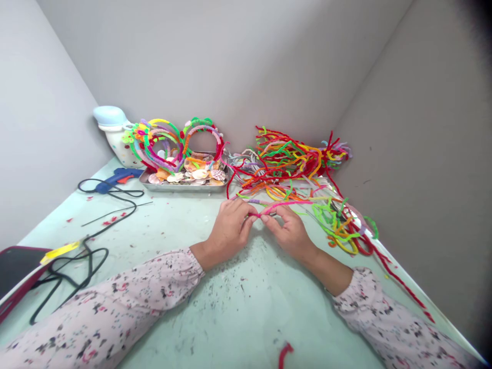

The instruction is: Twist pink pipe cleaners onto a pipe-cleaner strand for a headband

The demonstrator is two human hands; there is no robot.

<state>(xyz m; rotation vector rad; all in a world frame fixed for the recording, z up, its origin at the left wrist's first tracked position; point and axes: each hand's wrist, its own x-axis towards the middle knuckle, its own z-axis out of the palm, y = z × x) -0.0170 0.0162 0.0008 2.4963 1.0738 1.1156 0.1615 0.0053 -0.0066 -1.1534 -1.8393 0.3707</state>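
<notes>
Between my two hands is a pink pipe cleaner (286,203), pinched near the middle of the table. My left hand (231,225) closes thumb and fingers on its left part. Close beside it, my right hand (290,230) pinches the same piece, fingertips almost touching those of the left. One pink end sticks out to the right above my right hand. A darker red-pink stretch shows between the fingertips; how it is bent or joined there is too small to tell.
Behind my hands lies a heap of coloured pipe cleaners (288,159), with more loops (342,230) at right. A metal tray (184,188) holds shells and wrapped headbands (203,130). At left are a blue glue gun (117,179), its black cord (90,256) and a white-and-blue container (121,138).
</notes>
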